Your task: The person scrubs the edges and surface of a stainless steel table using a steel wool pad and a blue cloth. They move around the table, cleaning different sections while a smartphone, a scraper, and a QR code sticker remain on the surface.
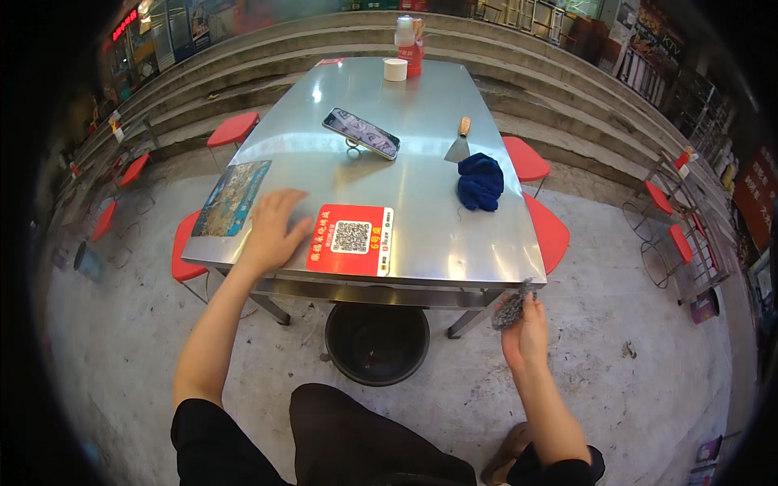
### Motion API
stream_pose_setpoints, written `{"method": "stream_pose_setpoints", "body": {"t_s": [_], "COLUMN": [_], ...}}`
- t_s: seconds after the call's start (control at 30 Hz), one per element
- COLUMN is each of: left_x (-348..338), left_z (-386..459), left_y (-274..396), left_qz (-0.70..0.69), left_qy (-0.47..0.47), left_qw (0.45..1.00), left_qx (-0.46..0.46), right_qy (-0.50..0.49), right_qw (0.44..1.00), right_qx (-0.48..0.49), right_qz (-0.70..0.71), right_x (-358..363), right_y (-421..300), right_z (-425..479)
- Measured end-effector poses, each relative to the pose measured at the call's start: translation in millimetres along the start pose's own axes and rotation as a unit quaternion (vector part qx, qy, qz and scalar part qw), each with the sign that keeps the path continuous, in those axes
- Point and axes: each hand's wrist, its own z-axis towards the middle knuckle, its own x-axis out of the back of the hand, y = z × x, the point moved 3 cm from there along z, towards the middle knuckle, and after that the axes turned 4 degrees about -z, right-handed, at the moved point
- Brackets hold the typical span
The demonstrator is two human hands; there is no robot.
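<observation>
My right hand (527,331) grips a grey steel-wool scrubber (509,311) just off the near right corner of the stainless-steel table (419,237). My left hand (273,228) is over the table's near left part, fingers apart and holding nothing; whether it touches the top I cannot tell. To its left lies a worn blue sticker (234,197) with its surface partly scraped. On its right is a red card with a printed code (351,240). A crumpled dark blue cloth (481,182) rests near the right edge, beside a scraper (460,143) with a wooden handle.
A smartphone (363,133) leans on a ring stand mid-table. At the far end stand a white paper roll (395,70) and a red holder (411,58) with cups. Red stools (526,159) flank the table. A black bucket (377,343) sits below the near edge; concrete steps (273,58) rise behind.
</observation>
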Motion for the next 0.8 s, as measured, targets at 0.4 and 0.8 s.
{"method": "stream_pose_setpoints", "body": {"t_s": [0.4, 0.8], "left_x": [1, 19], "left_z": [-4, -10], "left_y": [9, 1], "left_qz": [-0.026, -0.056], "left_qy": [-0.077, -0.132], "left_qw": [0.995, 0.989], "left_qx": [-0.063, -0.041], "right_qy": [0.221, 0.272], "right_qw": [0.956, 0.954], "right_qx": [0.185, 0.106], "right_qz": [0.048, 0.074], "right_x": [-47, -92], "right_y": [33, 38], "right_z": [17, -10]}}
